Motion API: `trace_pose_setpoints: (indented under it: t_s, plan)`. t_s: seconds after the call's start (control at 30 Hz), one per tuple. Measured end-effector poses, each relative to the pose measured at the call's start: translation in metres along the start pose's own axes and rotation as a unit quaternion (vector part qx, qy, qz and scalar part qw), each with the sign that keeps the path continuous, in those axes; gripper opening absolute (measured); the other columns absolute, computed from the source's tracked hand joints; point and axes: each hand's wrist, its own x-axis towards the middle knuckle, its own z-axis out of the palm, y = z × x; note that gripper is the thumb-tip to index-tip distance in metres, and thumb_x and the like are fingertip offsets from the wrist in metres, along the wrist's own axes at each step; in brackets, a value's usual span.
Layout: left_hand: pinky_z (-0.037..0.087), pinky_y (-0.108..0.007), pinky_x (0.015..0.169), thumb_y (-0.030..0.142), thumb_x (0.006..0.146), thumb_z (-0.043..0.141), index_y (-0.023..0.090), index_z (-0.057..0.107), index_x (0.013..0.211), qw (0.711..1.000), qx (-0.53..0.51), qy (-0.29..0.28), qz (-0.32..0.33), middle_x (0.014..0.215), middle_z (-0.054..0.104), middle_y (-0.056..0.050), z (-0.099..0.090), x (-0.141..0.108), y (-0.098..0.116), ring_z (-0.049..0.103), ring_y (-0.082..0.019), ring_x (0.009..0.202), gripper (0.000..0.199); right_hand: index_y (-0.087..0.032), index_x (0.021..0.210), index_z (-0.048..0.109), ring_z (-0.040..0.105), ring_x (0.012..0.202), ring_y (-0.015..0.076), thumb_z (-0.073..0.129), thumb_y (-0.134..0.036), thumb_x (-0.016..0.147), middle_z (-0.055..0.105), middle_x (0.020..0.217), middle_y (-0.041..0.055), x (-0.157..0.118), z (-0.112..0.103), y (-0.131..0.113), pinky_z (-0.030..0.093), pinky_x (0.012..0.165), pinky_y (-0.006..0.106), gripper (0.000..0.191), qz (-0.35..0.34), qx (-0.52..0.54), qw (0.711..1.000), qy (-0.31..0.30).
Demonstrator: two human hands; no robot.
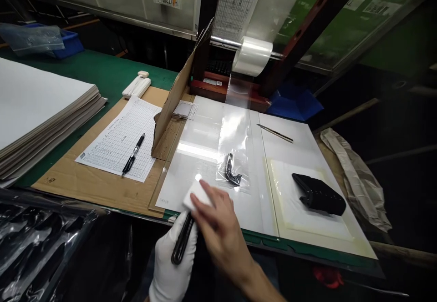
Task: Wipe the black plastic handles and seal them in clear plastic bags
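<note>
My left hand point(172, 259), in a white glove, is closed around a glossy black handle-shaped part point(183, 239) near the front edge of the table. The part's upper end is hidden behind a small white pad point(197, 196). Bare, my right hand point(218, 220) grips that pad between thumb and fingers and holds it at the upper end of the part. Just beyond my hands, a similar curved glossy black part point(231, 170) lies inside a clear plastic sleeve point(235, 133). The sleeve runs up to a roll of clear film point(253, 56) on a metal bar.
Tweezers point(275, 133) and a black block-shaped object point(319, 193) lie at right. An upright cardboard divider point(177, 95) stands left of the white board. Beyond it are a pen point(133, 154) on a printed form point(118, 133) and stacked sheets point(44, 106). Black plastic packaging point(44, 243) is at lower left.
</note>
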Motion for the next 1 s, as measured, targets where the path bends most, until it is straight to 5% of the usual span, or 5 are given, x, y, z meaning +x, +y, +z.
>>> trace_pose_setpoints:
  t_s: [0.27, 0.37, 0.57, 0.7, 1.0]
  plan:
    - [0.054, -0.028, 0.103, 0.042, 0.089, 0.070, 0.026, 0.072, 0.121, 0.997, -0.036, 0.050, -0.046, 0.120, 0.076, -0.002, -0.003, 0.001, 0.040, 0.069, -0.024, 0.115, 0.036, -0.032, 0.133, 0.065, 0.030, 0.150, 0.0281, 0.065, -0.049, 0.095, 0.040, 0.159, 0.0042, 0.101, -0.012, -0.001, 0.027, 0.122, 0.058, 0.042, 0.062, 0.080, 0.995, 0.023]
    - [0.054, -0.026, 0.103, 0.044, 0.088, 0.070, 0.025, 0.072, 0.118, 0.997, -0.025, 0.052, -0.052, 0.120, 0.076, -0.002, -0.002, 0.005, 0.045, 0.068, -0.023, 0.117, 0.035, -0.034, 0.131, 0.065, 0.039, 0.145, 0.0249, 0.058, -0.037, 0.101, 0.050, 0.152, 0.0028, 0.050, -0.019, 0.001, 0.033, 0.120, 0.054, 0.031, 0.038, 0.057, 0.992, 0.106]
    - [0.056, -0.031, 0.101, 0.045, 0.086, 0.072, 0.026, 0.070, 0.115, 0.996, -0.072, -0.011, -0.056, 0.116, 0.076, -0.002, 0.020, 0.015, 0.051, 0.069, -0.024, 0.112, 0.035, -0.027, 0.107, 0.075, 0.065, 0.097, 0.0219, 0.061, -0.017, 0.094, 0.073, 0.095, 0.0042, -0.146, -0.009, 0.074, 0.054, 0.085, 0.036, 0.022, 0.008, -0.002, 0.966, 0.257]
    - [0.062, -0.040, 0.087, 0.050, 0.091, 0.062, 0.024, 0.066, 0.114, 0.972, -0.154, -0.125, -0.125, 0.108, 0.076, -0.006, 0.054, 0.025, 0.062, 0.074, -0.025, 0.095, 0.035, -0.018, 0.100, 0.070, 0.065, 0.082, 0.0249, 0.074, -0.054, 0.079, 0.071, 0.090, 0.0070, -0.218, -0.015, 0.167, 0.053, 0.076, 0.038, 0.042, 0.330, 0.024, 0.797, 0.506]
    - [0.053, -0.027, 0.055, 0.053, 0.090, 0.062, 0.020, 0.063, 0.101, 0.913, -0.096, -0.384, -0.098, 0.065, 0.064, 0.000, 0.198, 0.007, 0.145, 0.059, -0.015, 0.053, 0.035, -0.015, 0.114, 0.064, 0.066, 0.101, 0.0221, 0.063, -0.041, 0.097, 0.067, 0.114, 0.0074, -0.203, -0.049, 0.274, 0.055, 0.091, 0.044, 0.031, 0.365, 0.112, 0.631, 0.676]
